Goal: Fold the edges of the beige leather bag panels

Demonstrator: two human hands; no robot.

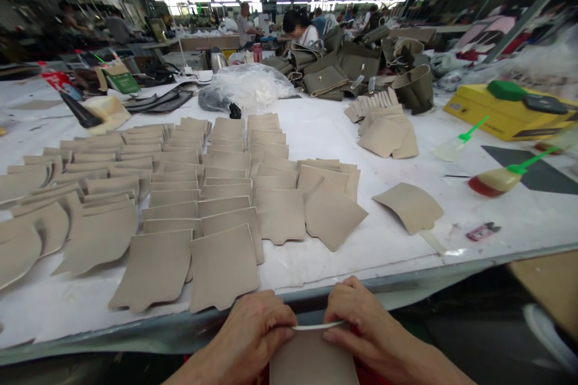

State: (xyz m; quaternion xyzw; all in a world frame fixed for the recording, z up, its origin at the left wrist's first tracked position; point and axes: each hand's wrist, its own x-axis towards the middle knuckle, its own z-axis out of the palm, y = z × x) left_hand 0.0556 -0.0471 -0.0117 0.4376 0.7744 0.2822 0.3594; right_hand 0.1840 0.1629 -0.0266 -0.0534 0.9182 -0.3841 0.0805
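Observation:
My left hand (255,328) and my right hand (361,322) both pinch the top edge of one beige leather piece (313,358), held just below the table's front edge. The fingers of both hands are closed on that edge, which shows as a thin pale line between them. On the white table (397,240) ahead lie several rows of overlapping beige cut pieces (189,192). One loose beige piece (409,207) lies apart to the right.
Two squeeze bottles with green nozzles (497,179) lie at the right, by a yellow box (501,111). A small stack of beige pieces (388,129), olive bags (352,69) and a plastic bag (250,87) sit farther back. Other people work at distant tables.

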